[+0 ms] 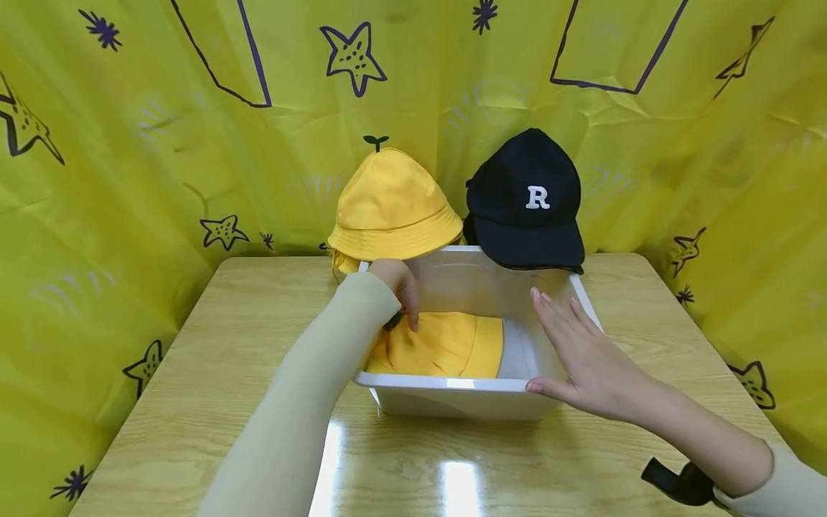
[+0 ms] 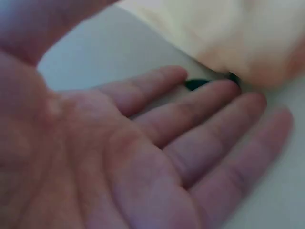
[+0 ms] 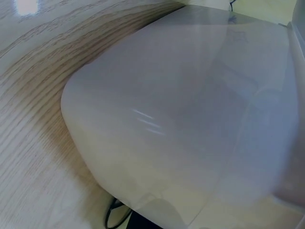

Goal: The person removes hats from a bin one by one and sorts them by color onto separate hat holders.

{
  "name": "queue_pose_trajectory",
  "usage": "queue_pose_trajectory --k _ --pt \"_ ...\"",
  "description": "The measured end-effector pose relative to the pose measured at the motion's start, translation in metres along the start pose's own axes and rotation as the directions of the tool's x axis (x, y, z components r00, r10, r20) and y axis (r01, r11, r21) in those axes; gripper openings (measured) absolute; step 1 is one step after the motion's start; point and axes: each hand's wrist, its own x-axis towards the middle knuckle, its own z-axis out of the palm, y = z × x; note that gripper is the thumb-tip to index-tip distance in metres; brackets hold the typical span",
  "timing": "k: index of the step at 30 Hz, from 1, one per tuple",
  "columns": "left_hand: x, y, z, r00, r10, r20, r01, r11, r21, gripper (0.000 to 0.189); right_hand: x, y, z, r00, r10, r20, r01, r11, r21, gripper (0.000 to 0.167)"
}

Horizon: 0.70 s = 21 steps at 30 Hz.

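Both hands work at the white bin: the left hand presses a yellow hat flat inside, and the right hand, fingers spread, steadies the rim. The yellow bucket hat and navy cap behind look still unpacked.

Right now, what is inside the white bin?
Inside the white bin lies a yellow hat, with the left hand touching it. The hat covers most of the floor, so anything beneath it cannot be seen.
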Motion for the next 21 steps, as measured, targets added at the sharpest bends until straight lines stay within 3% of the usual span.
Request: queue_pose_trajectory --k 3,8,10,11,12,13,15,17,21 --pt "0.0 0.003 0.003 0.998 -0.02 -0.051 0.024 0.997 0.075 0.081 0.001 -0.001 0.0 1.0 -0.003 -0.005 0.003 1.0 0.0 0.1" --pt "0.008 0.012 0.01 0.989 0.021 -0.145 0.005 0.984 0.177 0.081 0.0 -0.001 0.0 1.0 -0.006 -0.012 0.006 1.0 -0.003 0.099" --pt "0.013 0.015 0.011 0.991 0.113 -0.07 -0.099 0.979 0.177 0.079 0.0 -0.001 0.0 1.0 -0.005 -0.01 0.005 1.0 0.0 0.098" --pt "0.015 0.015 0.012 0.985 0.171 -0.015 -0.167 0.974 0.151 0.078 -0.001 -0.001 0.0 1.0 -0.005 -0.008 0.005 1.0 0.001 0.098" --pt "0.017 0.017 0.012 0.969 0.242 0.043 -0.246 0.963 0.109 0.076 -0.001 -0.001 0.001 1.0 -0.005 -0.009 0.005 1.0 0.003 0.098" --pt "0.019 0.019 0.013 0.942 0.32 0.106 -0.326 0.944 0.054 0.073 -0.001 -0.001 0.001 1.0 -0.005 -0.009 0.005 1.0 0.006 0.098" --pt "0.022 0.023 0.015 0.861 0.47 0.191 -0.471 0.881 -0.047 0.075 -0.001 0.0 0.001 1.0 -0.003 -0.01 0.003 1.0 0.01 0.097" --pt "0.023 0.027 0.016 0.802 0.558 0.214 -0.549 0.829 -0.104 0.075 0.0 0.0 0.001 1.0 -0.004 -0.016 0.004 1.0 0.012 0.097" --pt "0.025 0.032 0.015 0.701 0.679 0.218 -0.691 0.722 -0.028 0.073 0.001 0.0 0.002 1.0 -0.01 -0.023 0.01 1.0 0.015 0.097"
